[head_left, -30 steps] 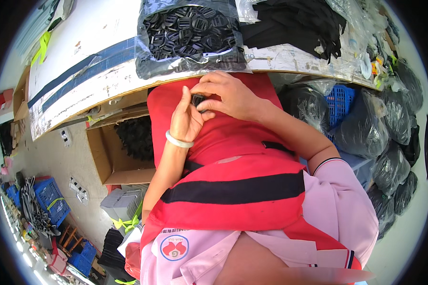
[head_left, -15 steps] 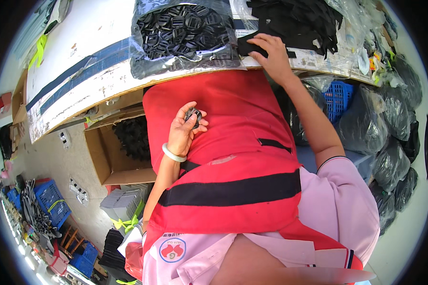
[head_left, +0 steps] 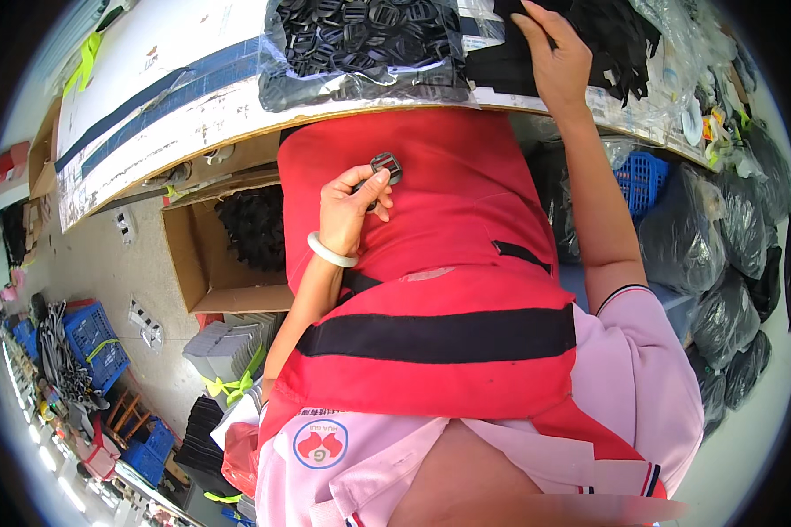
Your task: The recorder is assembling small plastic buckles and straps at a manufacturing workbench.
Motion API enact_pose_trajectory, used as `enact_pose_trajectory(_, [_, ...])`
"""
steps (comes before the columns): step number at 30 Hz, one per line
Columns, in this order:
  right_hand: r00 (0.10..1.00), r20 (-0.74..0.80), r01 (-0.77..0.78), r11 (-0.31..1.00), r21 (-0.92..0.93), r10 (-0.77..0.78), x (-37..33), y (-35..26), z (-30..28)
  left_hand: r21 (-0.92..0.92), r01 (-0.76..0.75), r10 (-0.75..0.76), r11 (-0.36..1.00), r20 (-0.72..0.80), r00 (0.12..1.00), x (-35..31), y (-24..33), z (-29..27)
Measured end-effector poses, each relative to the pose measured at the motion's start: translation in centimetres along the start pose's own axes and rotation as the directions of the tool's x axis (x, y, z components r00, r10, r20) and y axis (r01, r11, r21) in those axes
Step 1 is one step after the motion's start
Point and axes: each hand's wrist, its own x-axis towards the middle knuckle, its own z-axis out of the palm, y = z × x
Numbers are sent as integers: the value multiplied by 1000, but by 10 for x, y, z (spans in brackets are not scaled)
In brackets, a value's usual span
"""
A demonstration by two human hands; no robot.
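Over my lap, my left hand [head_left: 351, 206] is closed with the thumb pressed against a black plastic buckle [head_left: 386, 165]. The buckle's slotted frame sticks up past the fingertips; its lower part is covered by the thumb and fingers. My right hand [head_left: 561, 63] reaches onto the table at the front of a heap of black fabric strips [head_left: 611, 39]. Its thumb and forefinger come together at the strips, and the exact piece between them is hard to make out. Between the hands, on the table, a clear plastic bag [head_left: 365, 88] holds many black buckles [head_left: 369, 31].
The white table [head_left: 176, 132] has a bent front edge close to my lap. Below it on the left stands an open cardboard box [head_left: 189, 263] with black pieces inside. A blue basket [head_left: 642, 183] and stuffed dark plastic bags [head_left: 685, 233] crowd the right side.
My left hand has risen slightly toward the table, and the buckle now protrudes from the fingertips. My right hand has moved right and farther back on the strips, its fingers drawn together.
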Motion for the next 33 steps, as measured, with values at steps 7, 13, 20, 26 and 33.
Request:
enact_pose_trajectory(7, [962,234,-137,990,-26,139,-28,61,15,56,-5,3,998,33,999,0,-1,-5])
enact_pose_trajectory(13, [984,169,42,997,61,-52,-19,45,23,0,-34,34,999,18,999,2,5,-5])
enact_pose_trajectory(20, [847,449,-427,866,258,284,-19,-29,12,38,-112,112,993,-13,994,0,27,0])
enact_pose_trajectory(26, [269,883,-885,460,69,386,-83,-65,25,61,-222,226,973,-72,971,-3,39,11])
enact_pose_trajectory(33, [109,910,-965,264,-1,401,-89,-78,29,227,-320,357,920,-145,923,-5,32,7])
